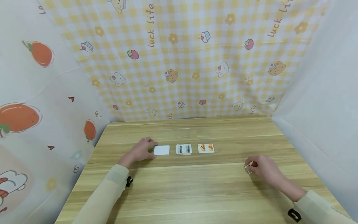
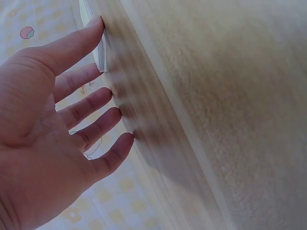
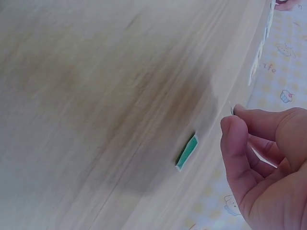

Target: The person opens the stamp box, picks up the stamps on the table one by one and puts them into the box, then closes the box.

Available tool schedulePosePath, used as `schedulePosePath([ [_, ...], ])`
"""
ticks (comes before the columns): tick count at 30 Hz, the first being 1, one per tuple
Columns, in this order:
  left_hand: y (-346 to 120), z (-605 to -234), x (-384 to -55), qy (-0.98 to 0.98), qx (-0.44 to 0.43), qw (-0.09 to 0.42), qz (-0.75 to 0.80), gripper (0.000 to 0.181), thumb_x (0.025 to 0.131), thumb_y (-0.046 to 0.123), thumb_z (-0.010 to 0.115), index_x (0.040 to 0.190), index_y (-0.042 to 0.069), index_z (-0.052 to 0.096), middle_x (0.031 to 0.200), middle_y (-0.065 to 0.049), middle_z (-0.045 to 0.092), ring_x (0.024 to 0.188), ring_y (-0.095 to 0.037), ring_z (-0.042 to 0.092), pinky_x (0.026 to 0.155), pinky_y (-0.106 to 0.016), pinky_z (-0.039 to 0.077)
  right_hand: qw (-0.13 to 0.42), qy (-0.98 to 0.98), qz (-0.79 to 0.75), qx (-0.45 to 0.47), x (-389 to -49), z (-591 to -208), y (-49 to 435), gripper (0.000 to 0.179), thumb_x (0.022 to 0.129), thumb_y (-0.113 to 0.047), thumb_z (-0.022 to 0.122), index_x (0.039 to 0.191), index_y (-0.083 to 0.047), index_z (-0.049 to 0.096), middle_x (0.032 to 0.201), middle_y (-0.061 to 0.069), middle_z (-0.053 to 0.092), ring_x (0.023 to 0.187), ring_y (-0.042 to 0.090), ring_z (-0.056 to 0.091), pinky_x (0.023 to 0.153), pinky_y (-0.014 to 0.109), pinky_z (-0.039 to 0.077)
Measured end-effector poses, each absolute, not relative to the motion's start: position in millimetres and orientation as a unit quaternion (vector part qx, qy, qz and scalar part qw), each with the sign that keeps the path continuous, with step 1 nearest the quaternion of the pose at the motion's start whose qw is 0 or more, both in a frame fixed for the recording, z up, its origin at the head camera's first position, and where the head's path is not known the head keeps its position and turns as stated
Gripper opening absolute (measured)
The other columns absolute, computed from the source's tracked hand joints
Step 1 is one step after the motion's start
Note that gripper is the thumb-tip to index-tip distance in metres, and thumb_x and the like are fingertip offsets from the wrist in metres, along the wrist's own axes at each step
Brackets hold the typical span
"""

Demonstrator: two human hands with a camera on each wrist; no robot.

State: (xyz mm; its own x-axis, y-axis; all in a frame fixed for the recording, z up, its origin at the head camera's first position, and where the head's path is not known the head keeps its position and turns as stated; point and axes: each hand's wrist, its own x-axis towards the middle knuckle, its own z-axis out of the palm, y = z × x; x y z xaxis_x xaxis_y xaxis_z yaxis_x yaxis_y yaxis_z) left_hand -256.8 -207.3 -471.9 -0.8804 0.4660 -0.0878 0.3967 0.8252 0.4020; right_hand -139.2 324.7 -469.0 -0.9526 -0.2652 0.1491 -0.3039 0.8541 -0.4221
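At the left, my left hand has its thumb and index finger on opposite edges of a stack of white blank cards; in the left wrist view the stack shows edge-on at the fingertips. The other fingers rest bent near the wood. On the right, my right hand pinches a thin small card, seen only as a sliver between thumb and index finger in the right wrist view. A small green card with a white border lies on the tabletop just beyond those fingertips.
Between the hands, beside the white stack, lie cards with green-and-white pictures and cards with orange pictures. The wooden table meets a checked curtain at the back, with white cloth at both sides.
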Motion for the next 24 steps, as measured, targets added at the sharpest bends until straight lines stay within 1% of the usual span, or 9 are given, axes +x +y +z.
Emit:
schedulePosePath([
  [3, -207, -471, -257, 0.951, 0.230, 0.090, 0.185, 0.063, 0.086, 0.030, 0.082, 0.141, 0.010, 0.059, 0.137, -0.014, 0.051, 0.122, -0.034, 0.046, 0.097, -0.055, 0.044, 0.035, -0.959, 0.237, 0.151, -140, -465, 321, 0.015, 0.083, -0.002, 0.079, 0.089, -0.015, 0.075, 0.065, -0.011, 0.059, 0.054, 0.001, 0.047, 0.052, 0.024, 0.041],
  [8, -207, -471, -256, 0.950, 0.231, 0.090, 0.188, 0.062, 0.087, 0.031, 0.081, 0.141, 0.009, 0.058, 0.137, -0.013, 0.051, 0.122, -0.033, 0.046, 0.098, -0.055, 0.043, 0.024, -0.955, 0.256, 0.151, -143, -460, 311, 0.019, 0.083, 0.002, 0.075, 0.094, -0.013, 0.076, 0.071, -0.008, 0.063, 0.057, 0.001, 0.053, 0.054, 0.025, 0.045],
  [15, -208, -472, -257, 0.951, 0.229, 0.089, 0.188, 0.062, 0.087, 0.030, 0.081, 0.141, 0.009, 0.059, 0.137, -0.012, 0.052, 0.122, -0.032, 0.046, 0.099, -0.054, 0.043, 0.011, -0.948, 0.276, 0.158, -151, -452, 289, 0.019, 0.084, 0.001, 0.074, 0.097, -0.013, 0.077, 0.077, -0.008, 0.066, 0.065, 0.004, 0.061, 0.055, 0.026, 0.048],
  [21, -207, -473, -257, 0.951, 0.228, 0.084, 0.189, 0.061, 0.085, 0.029, 0.083, 0.138, 0.009, 0.061, 0.136, -0.012, 0.053, 0.121, -0.032, 0.048, 0.100, -0.054, 0.042, -0.002, -0.940, 0.300, 0.162, -158, -443, 265, 0.017, 0.086, 0.000, 0.074, 0.099, -0.011, 0.076, 0.079, -0.004, 0.067, 0.065, 0.006, 0.064, 0.054, 0.026, 0.050],
  [24, -207, -473, -257, 0.953, 0.229, 0.078, 0.185, 0.060, 0.084, 0.029, 0.084, 0.136, 0.009, 0.062, 0.136, -0.012, 0.054, 0.121, -0.033, 0.049, 0.100, -0.054, 0.043, -0.010, -0.935, 0.314, 0.164, -161, -440, 252, 0.012, 0.089, -0.003, 0.073, 0.097, -0.011, 0.075, 0.078, -0.003, 0.067, 0.064, 0.010, 0.065, 0.053, 0.026, 0.051],
])
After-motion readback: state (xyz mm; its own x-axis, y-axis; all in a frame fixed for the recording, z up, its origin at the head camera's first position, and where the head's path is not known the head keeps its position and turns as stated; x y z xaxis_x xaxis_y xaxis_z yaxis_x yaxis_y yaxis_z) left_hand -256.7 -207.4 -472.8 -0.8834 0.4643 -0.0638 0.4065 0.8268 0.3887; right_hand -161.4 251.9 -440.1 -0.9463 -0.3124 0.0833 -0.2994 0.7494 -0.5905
